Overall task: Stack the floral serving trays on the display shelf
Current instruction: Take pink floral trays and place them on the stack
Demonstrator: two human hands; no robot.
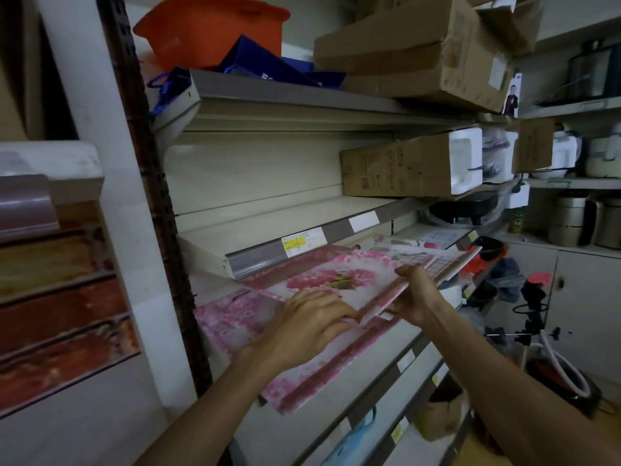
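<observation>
Floral tray going onto the display shelf, centre of frame.

The right hand [415, 294] curls its fingers round the near edge of the upper tray [339, 275]; the left hand [311, 319] lies flat-fingered at its corner, over the lower tray [232, 322]. That lower tray overhangs the shelf [379, 346]; a hard push could tip it off.

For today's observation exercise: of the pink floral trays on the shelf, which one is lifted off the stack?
The upper floral tray, tilted up at its near edge. The right hand grips that edge; the lower tray lies flat.
</observation>
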